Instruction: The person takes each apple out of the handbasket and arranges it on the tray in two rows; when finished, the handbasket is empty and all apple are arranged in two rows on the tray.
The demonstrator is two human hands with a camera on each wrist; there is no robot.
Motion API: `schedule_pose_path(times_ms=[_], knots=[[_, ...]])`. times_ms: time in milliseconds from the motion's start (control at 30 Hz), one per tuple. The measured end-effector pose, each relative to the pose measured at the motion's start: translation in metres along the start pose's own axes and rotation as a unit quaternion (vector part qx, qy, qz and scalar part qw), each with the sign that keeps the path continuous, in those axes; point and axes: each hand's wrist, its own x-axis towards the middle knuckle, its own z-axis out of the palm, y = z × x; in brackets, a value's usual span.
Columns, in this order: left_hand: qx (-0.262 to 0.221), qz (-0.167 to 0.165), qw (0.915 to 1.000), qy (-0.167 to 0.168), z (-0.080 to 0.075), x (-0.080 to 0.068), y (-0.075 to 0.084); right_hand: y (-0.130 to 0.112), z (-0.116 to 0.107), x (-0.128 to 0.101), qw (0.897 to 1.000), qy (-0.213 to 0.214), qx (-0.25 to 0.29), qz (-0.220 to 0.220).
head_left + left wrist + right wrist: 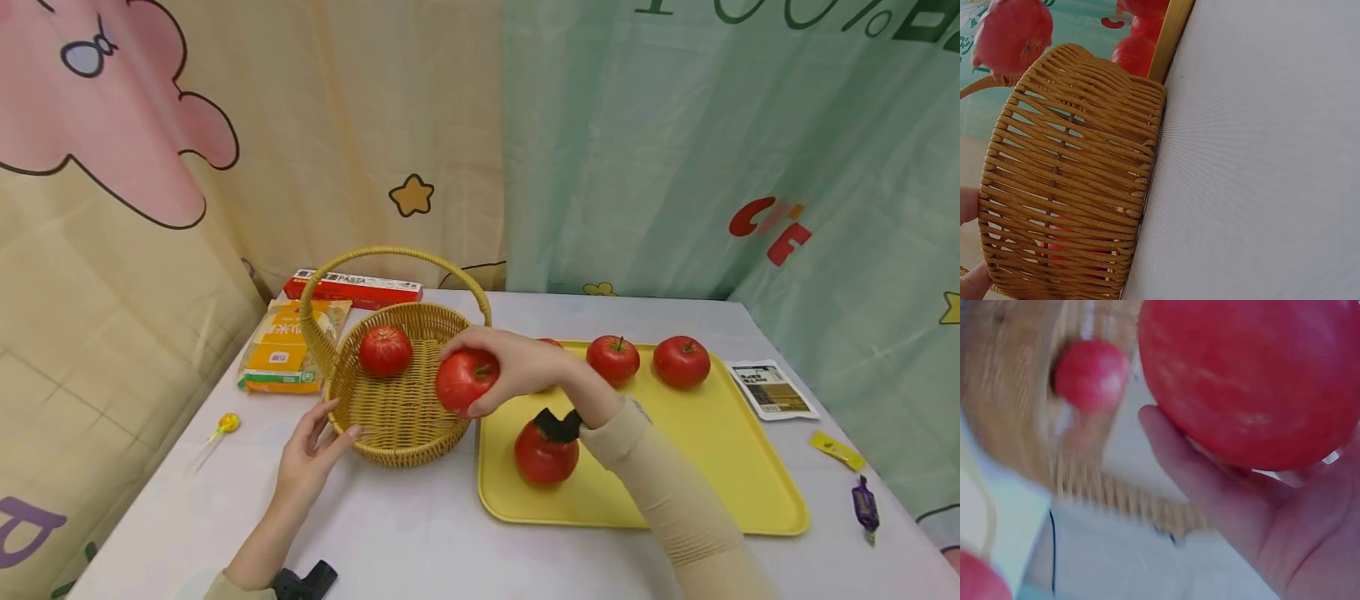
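noted held apple, right hand's grip, over basket's right part. recorded second apple left of grip, inside basket; four apples right, on tray. found bag and lollipop farther left, box behind left, packet far right.

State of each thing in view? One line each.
Basket: upright, handle up, one apple inside
Left hand: touching basket
Held apple: raised, in right hand
Tray: flat, apples on it
Pasta box: lying flat
Snack bag: lying flat
Lollipop: lying down
White pouch: lying flat
Yellow packet: lying flat
Purple candy: wrapped
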Motion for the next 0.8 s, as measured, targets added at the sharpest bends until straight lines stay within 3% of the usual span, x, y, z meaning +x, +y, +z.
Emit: schedule_pose_path(times_ms=[133, 300, 433, 600, 800], knots=[[0.0, -0.004, 1.0, 0.001, 0.001, 0.0, 0.0, 0.011, -0.021, -0.051, 0.999, 0.04, -0.006, 0.016], [0.002, 0.0, 1.0, 0.003, 0.0, 0.001, 0.0, 0.039, -0.035, -0.115, 0.993, 0.078, -0.005, 0.094], [0.006, 0.004, 1.0, 0.004, 0.0, 0.001, -0.001, 0.067, -0.032, -0.157, 0.983, 0.094, -0.009, 0.155], [0.01, 0.005, 0.9999, 0.006, -0.001, 0.001, -0.001, 0.093, -0.017, -0.188, 0.979, 0.083, -0.011, 0.188], [0.008, 0.011, 0.9999, 0.004, 0.001, 0.001, 0.0, 0.105, -0.003, -0.199, 0.976, 0.049, -0.003, 0.211]])
